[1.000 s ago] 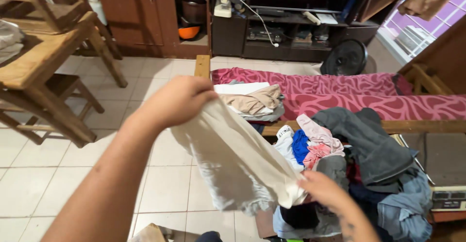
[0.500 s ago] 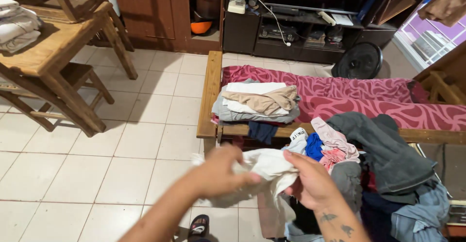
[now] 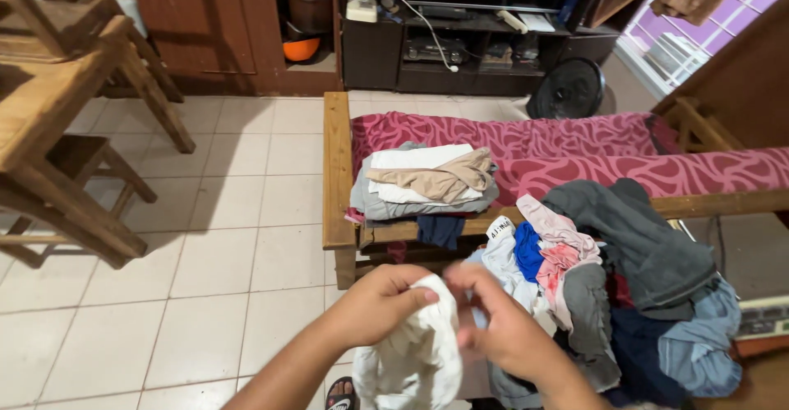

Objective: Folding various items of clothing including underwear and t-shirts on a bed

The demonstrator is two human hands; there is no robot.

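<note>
White cloth (image 3: 415, 352) hangs bunched at near centre, clamped between left hand (image 3: 380, 301) and right hand (image 3: 501, 328), fingers closed on its top edge; unsorted clothes heap (image 3: 608, 287) lies just right. Folded stack (image 3: 423, 181) rests farther off on the wooden bench (image 3: 337, 180), beside its red patterned cushion (image 3: 575, 151).

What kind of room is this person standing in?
Most likely a living room in a home, in use for sorting laundry. A wooden bench with a red patterned cushion bears a stack of folded clothes, a dark media cabinet stands at the back, and both hands hold a white garment.
</note>
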